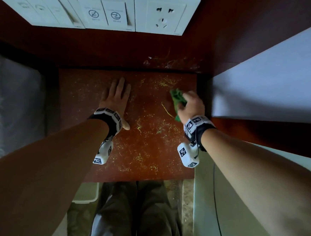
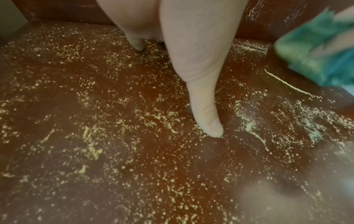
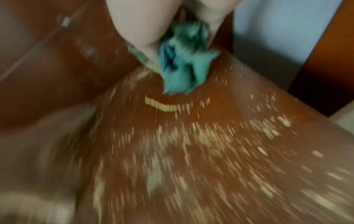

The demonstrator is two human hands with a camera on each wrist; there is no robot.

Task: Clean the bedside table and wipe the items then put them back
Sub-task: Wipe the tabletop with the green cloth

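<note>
Looking down at a red-brown bedside table, top dusted all over with pale yellow specks, thicker toward the near and right side; one thin yellow line lying just left of the cloth. Spanning the wall behind: white switch and socket panel, top edge cut off by the frame, icons too small to read. Filling the right side: a pale slab, possibly a bed or wall, hard telling which. Sitting at the left edge: crumpled white bedding, only partly in frame. Showing below the table's near edge: trouser legs and a white bin corner, mostly hidden under the left forearm. Resting flat on the table left of centre: left hand, fingers straight and close together, thumb out to the side, tip touching the powder in the left wrist view. Gripping a bunched green cloth at the right rear of the table: right hand, fingers curled around it, cloth touching the surface. Right wrist view badly motion-smeared, so cloth edges and fingertip positions not resolving; cloth also blurred at the frame edge in the left wrist view. Wrapping both wrists: marker-tagged white camera bands.
</note>
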